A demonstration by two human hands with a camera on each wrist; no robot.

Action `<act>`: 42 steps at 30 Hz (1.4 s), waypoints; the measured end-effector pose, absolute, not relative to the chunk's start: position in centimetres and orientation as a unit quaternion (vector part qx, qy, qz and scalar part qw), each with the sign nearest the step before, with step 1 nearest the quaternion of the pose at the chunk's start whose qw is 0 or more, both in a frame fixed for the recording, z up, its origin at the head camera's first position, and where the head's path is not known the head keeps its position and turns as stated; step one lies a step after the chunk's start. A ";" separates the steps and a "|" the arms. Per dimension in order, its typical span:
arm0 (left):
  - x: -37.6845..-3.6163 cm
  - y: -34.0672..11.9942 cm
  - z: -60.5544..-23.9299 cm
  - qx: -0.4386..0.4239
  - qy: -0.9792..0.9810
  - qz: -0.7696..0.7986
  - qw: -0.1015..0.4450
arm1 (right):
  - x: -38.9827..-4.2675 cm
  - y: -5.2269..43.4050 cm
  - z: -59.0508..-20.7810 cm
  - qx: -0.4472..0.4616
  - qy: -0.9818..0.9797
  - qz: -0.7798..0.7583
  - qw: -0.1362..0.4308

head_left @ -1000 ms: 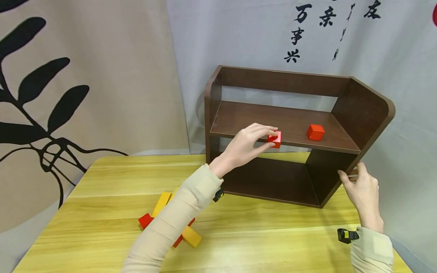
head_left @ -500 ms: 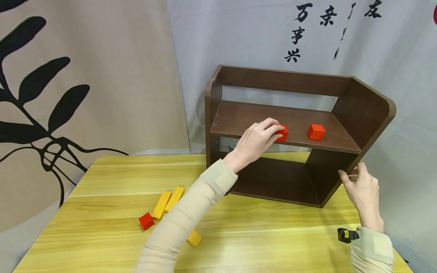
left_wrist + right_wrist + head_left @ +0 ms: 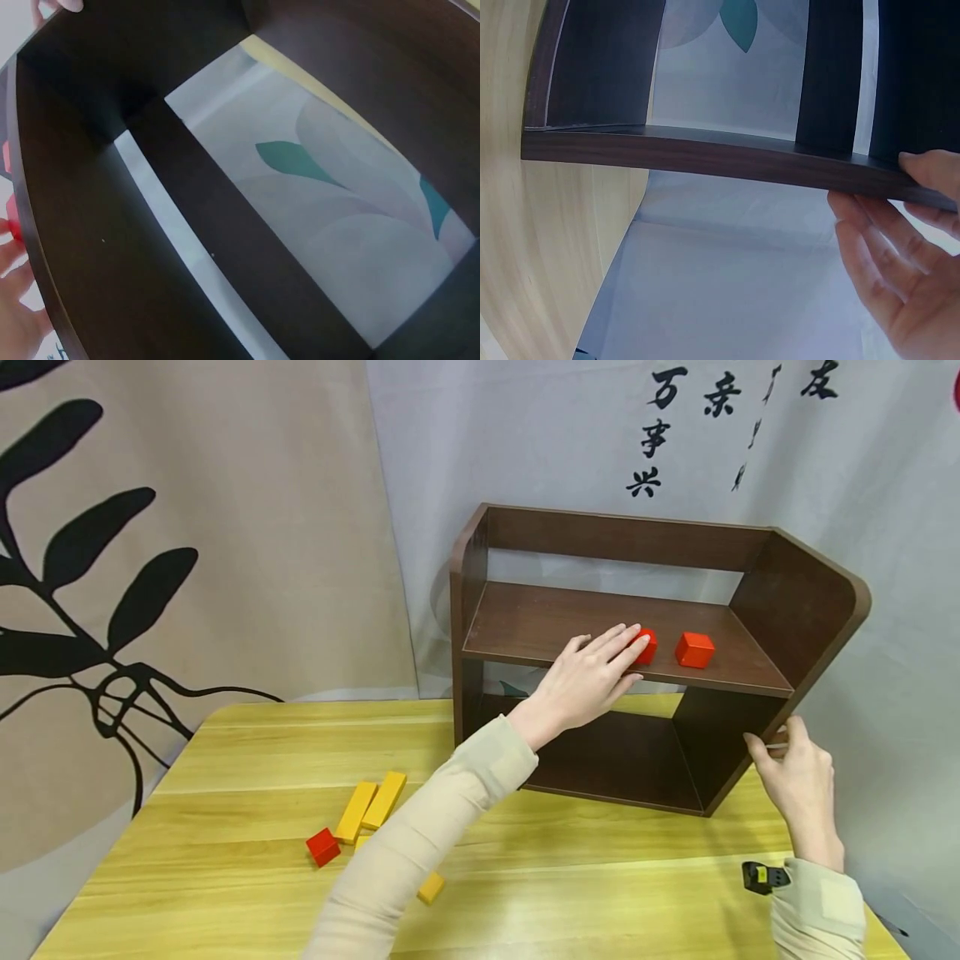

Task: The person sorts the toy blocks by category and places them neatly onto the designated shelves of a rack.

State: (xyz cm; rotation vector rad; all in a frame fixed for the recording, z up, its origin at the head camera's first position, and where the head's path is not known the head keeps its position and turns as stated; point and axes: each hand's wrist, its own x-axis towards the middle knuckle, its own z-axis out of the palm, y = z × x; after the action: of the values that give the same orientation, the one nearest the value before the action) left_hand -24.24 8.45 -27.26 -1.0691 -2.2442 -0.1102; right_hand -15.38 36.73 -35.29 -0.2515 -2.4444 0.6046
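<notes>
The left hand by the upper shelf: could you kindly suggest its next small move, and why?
I would probably ease the left hand back from the red block beside it: its fingers look straight rather than pinching, and the block appears to sit on the upper shelf.

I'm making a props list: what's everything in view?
Wood-grain table: one, yellow, centre
Two-tier wooden shelf: one, dark brown, on table
Small cubes: two, red, shelf's upper tier
Another small cube: one, red, table
Flat rectangular blocks: at least three, yellow, table
Plant-print cloth: one, beige, background left
Lettered cloth: one, pale grey, behind shelf
Printed leaves: two, teal, visible through shelf
Wrist device: one, black, lower right
Sleeves: two, cream, foreground
Left hand: one, bare, at left upper cube
Right hand: one, bare, gripping shelf's side
</notes>
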 end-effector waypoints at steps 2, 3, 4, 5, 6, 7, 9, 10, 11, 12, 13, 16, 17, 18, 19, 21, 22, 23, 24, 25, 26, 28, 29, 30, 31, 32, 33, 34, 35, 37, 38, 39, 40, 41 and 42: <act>-24.2 8.9 -27.0 -0.405 -0.865 -0.033 0.293 | -15.4 36.8 -35.3 -0.093 -0.921 0.227 0.303; -24.2 9.1 -27.0 -0.405 -0.869 -0.031 0.282 | -15.4 36.8 -35.3 -0.092 -0.921 0.227 0.304; -24.2 9.3 -26.9 -0.404 -0.872 -0.028 0.273 | -15.4 36.8 -35.3 -0.092 -0.920 0.227 0.305; -24.2 9.4 -26.8 -0.404 -0.874 -0.025 0.268 | -15.4 36.8 -35.4 -0.092 -0.920 0.226 0.307; -24.2 9.6 -26.8 -0.403 -0.877 -0.022 0.261 | -15.4 36.8 -35.4 -0.093 -0.920 0.224 0.307; -24.2 9.8 -26.7 -0.403 -0.879 -0.020 0.255 | -15.4 36.8 -35.4 -0.093 -0.920 0.224 0.308; -24.2 10.2 -26.7 -0.401 -0.882 -0.017 0.249 | -15.4 36.8 -35.4 -0.094 -0.919 0.226 0.309; -24.2 10.4 -26.7 -0.400 -0.882 -0.016 0.247 | -15.4 36.8 -35.4 -0.096 -0.920 0.224 0.308; -24.1 10.5 -26.7 -0.399 -0.883 -0.015 0.246 | -15.4 36.8 -35.4 -0.096 -0.919 0.225 0.308; -24.1 10.6 -26.7 -0.397 -0.885 -0.013 0.243 | -15.3 36.8 -35.4 -0.096 -0.920 0.224 0.307; -24.1 10.7 -26.7 -0.397 -0.885 -0.013 0.243 | -15.3 36.8 -35.4 -0.096 -0.919 0.228 0.306; -24.1 10.7 -26.8 -0.396 -0.886 -0.017 0.242 | -15.3 36.7 -35.4 -0.096 -0.921 0.226 0.303; -24.1 10.7 -26.8 -0.397 -0.885 -0.019 0.243 | -15.3 36.7 -35.4 -0.095 -0.920 0.229 0.302; -24.1 10.6 -26.8 -0.398 -0.883 -0.022 0.246 | -15.3 36.7 -35.4 -0.095 -0.921 0.227 0.301; -24.1 10.5 -26.8 -0.401 -0.881 -0.025 0.250 | -15.3 36.7 -35.4 -0.095 -0.921 0.229 0.301; -24.0 10.2 -26.9 -0.407 -0.875 -0.031 0.259 | -15.4 36.7 -35.4 -0.093 -0.921 0.228 0.302; -23.9 10.0 -27.0 -0.411 -0.871 -0.033 0.266 | -15.3 36.7 -35.4 -0.093 -0.921 0.228 0.302; -23.9 9.8 -27.1 -0.416 -0.867 -0.036 0.273 | -15.4 36.7 -35.4 -0.092 -0.921 0.228 0.302; -23.8 9.6 -27.2 -0.422 -0.861 -0.037 0.281 | -15.4 36.7 -35.5 -0.092 -0.921 0.227 0.302; -23.6 9.3 -27.3 -0.429 -0.855 -0.040 0.289 | -15.4 36.7 -35.5 -0.093 -0.921 0.228 0.302; -23.4 9.1 -27.5 -0.439 -0.847 -0.042 0.298 | -15.4 36.7 -35.5 -0.094 -0.920 0.229 0.303; -23.0 8.4 -27.9 -0.462 -0.827 -0.051 0.317 | -15.3 36.8 -35.5 -0.096 -0.921 0.228 0.301; -22.8 8.0 -28.1 -0.475 -0.815 -0.057 0.327 | -15.3 36.8 -35.5 -0.096 -0.921 0.228 0.301; -22.6 7.7 -28.4 -0.488 -0.802 -0.065 0.338 | -15.3 36.8 -35.5 -0.097 -0.921 0.228 0.301; -22.3 7.3 -28.6 -0.502 -0.789 -0.075 0.346 | -15.3 36.8 -35.4 -0.096 -0.920 0.229 0.302; -22.1 6.9 -28.9 -0.514 -0.778 -0.084 0.352 | -15.3 36.9 -35.4 -0.096 -0.921 0.229 0.301; -21.9 6.5 -29.2 -0.525 -0.767 -0.095 0.357 | -15.4 36.9 -35.4 -0.095 -0.921 0.229 0.300; -21.7 6.1 -29.6 -0.535 -0.758 -0.104 0.358 | -15.4 36.9 -35.4 -0.094 -0.921 0.230 0.300; -21.5 5.6 -29.9 -0.542 -0.753 -0.110 0.357 | -15.4 37.0 -35.4 -0.093 -0.921 0.231 0.300; -21.3 4.7 -30.7 -0.552 -0.749 -0.123 0.345 | -15.5 37.0 -35.4 -0.091 -0.921 0.231 0.302; -21.2 4.1 -31.2 -0.554 -0.751 -0.129 0.336 | -15.5 37.0 -35.4 -0.091 -0.921 0.230 0.302; -21.2 3.5 -31.7 -0.555 -0.754 -0.136 0.325 | -15.5 37.0 -35.4 -0.090 -0.920 0.230 0.303; -21.1 2.9 -32.1 -0.553 -0.759 -0.144 0.313 | -15.5 37.0 -35.4 -0.090 -0.920 0.230 0.304; -21.1 2.2 -32.6 -0.550 -0.765 -0.152 0.300 | -15.5 37.0 -35.4 -0.089 -0.920 0.231 0.304; -21.1 1.5 -33.0 -0.546 -0.771 -0.161 0.285 | -15.5 37.0 -35.4 -0.090 -0.920 0.232 0.303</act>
State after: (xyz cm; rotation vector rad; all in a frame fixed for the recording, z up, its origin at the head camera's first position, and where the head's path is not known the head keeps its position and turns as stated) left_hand -21.08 1.46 -33.00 -1.4588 -2.0628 -0.4298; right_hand -15.54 37.01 -35.41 -0.2375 -2.4388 0.6143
